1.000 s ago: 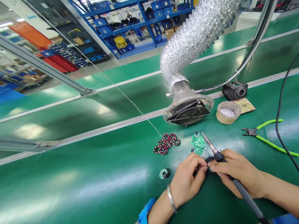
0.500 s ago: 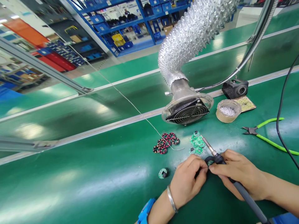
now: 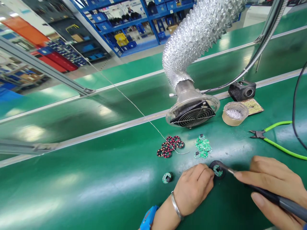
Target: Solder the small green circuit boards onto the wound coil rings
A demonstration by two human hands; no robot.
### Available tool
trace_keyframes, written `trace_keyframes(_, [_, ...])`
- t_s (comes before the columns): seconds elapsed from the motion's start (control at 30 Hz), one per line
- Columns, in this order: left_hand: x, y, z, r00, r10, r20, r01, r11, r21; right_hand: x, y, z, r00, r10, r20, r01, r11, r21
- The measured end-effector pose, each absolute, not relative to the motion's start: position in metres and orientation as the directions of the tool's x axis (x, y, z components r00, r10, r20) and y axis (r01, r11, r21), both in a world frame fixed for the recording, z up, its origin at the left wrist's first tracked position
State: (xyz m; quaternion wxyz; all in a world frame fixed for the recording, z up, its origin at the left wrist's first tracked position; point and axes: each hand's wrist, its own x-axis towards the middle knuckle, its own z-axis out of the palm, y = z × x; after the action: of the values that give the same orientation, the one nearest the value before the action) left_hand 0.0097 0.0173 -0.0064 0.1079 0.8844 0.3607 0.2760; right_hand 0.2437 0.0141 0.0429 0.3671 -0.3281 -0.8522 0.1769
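Note:
Closed at the edge of a round black part with a small green circuit board (image 3: 217,171) in it, my left hand (image 3: 195,183) grips its left side, with the thumb hidden. My right hand (image 3: 275,185) is wrapped round a soldering iron (image 3: 266,193), whose front end reaches over the board from the right. Left of my left hand lies another round part with a green board (image 3: 167,177). Beyond the hands are a pile of green circuit boards (image 3: 203,146) and a cluster of black rings with reddish windings (image 3: 169,146).
A fume extractor (image 3: 194,115) hangs over the bench from a silver flexible duct (image 3: 189,44). Thin solder wire (image 3: 144,115) runs down to the rings. At right are a tub of metal shavings (image 3: 232,118), a soldering iron stand (image 3: 242,91) and green-handled cutters (image 3: 273,143).
My right hand has moved right and back, away from my left fingers. The soldering iron, earlier pointing up past the part, now lies lower with its front end over the board.

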Motion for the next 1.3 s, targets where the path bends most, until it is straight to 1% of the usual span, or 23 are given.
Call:
trace_keyframes(0.17, [0.011,0.016,-0.008,0.598,0.691,0.407,0.6,-0.722,0.345,0.238,0.006,0.044,-0.518,0.713,0.473,0.398,0.69,-0.605])
trace_keyframes(0.3, [0.011,0.015,-0.007,0.6,0.678,0.423,0.597,-0.732,0.327,0.236,0.006,0.041,-0.553,0.691,0.466,0.367,0.704,-0.608])
trace_keyframes(0.6, [0.012,0.014,-0.007,0.6,0.679,0.423,0.614,-0.73,0.302,0.235,0.008,0.041,-0.554,0.708,0.437,0.381,0.682,-0.624])
trace_keyframes(0.63, [0.012,0.014,-0.007,0.601,0.679,0.421,0.615,-0.73,0.299,0.235,0.008,0.041,-0.549,0.712,0.437,0.385,0.68,-0.624])
trace_keyframes(0.77, [0.012,0.014,-0.007,0.605,0.67,0.43,0.611,-0.737,0.289,0.233,0.008,0.043,-0.491,0.696,0.524,0.371,0.711,-0.597])
trace_keyframes(0.93, [0.012,0.014,-0.01,0.598,0.666,0.445,0.605,-0.74,0.295,0.24,0.01,0.049,-0.492,0.708,0.507,0.41,0.702,-0.582])
trace_keyframes(1.0, [0.012,0.014,-0.009,0.598,0.666,0.445,0.607,-0.739,0.292,0.239,0.014,0.045,-0.464,0.696,0.548,0.4,0.717,-0.572])
trace_keyframes(1.1, [0.012,0.014,-0.008,0.601,0.67,0.436,0.612,-0.736,0.288,0.231,0.021,0.027,-0.426,0.694,0.58,0.363,0.718,-0.593])
trace_keyframes(1.23, [0.013,0.014,-0.008,0.595,0.67,0.444,0.62,-0.734,0.277,0.216,0.029,0.002,-0.486,0.667,0.565,0.369,0.743,-0.559])
trace_keyframes(1.3, [0.013,0.014,-0.009,0.583,0.684,0.439,0.624,-0.723,0.297,0.212,0.031,-0.004,-0.518,0.667,0.536,0.388,0.742,-0.547])
